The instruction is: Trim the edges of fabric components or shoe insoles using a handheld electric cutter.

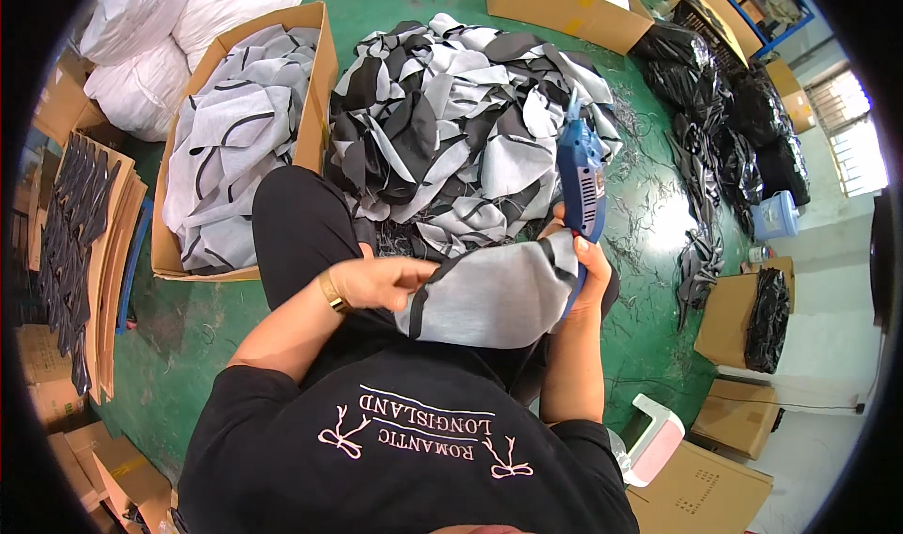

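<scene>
Green floor (188,346) surrounds us, with grey cloth (494,299) between our hands. Our left hand (376,285) touches its black edge (417,313), whether pinching we can't tell; our right hand (591,275) wraps a blue tool (583,172). The cloth looks light and floppy, best held by that edge.

Overexposed window (854,158) at right, glare on floor (670,228), bent edges, black corners

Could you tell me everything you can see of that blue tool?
The blue tool looks plastic-cased, with slot-like marks along its body and a slim, paler tip. It points away from the person, beside the heap of cut fabric. The right hand grips its lower part, next to the grey fabric piece. Whether it is running cannot be told.
</scene>
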Demonstrator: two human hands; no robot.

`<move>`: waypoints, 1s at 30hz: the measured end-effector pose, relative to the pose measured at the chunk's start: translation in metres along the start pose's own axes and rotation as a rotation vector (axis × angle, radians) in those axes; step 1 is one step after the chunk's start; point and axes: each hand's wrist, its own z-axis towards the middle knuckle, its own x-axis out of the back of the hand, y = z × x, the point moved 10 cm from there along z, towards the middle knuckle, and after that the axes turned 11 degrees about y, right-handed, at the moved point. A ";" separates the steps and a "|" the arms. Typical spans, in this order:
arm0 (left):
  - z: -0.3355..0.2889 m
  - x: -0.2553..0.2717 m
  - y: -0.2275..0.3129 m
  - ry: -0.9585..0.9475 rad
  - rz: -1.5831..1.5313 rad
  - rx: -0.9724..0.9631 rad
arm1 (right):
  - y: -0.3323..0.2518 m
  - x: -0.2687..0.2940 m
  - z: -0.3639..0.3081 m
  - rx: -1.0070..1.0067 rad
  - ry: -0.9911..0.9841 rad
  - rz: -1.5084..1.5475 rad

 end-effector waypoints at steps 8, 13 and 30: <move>-0.001 0.013 0.016 0.299 -0.284 -0.184 | -0.010 0.044 0.024 0.124 0.286 -0.553; 0.006 0.045 0.050 0.607 -0.352 -0.363 | 0.009 0.031 0.015 0.125 0.215 -0.447; 0.036 0.047 0.005 0.638 -0.595 -0.209 | 0.047 -0.025 -0.001 0.265 0.131 -0.996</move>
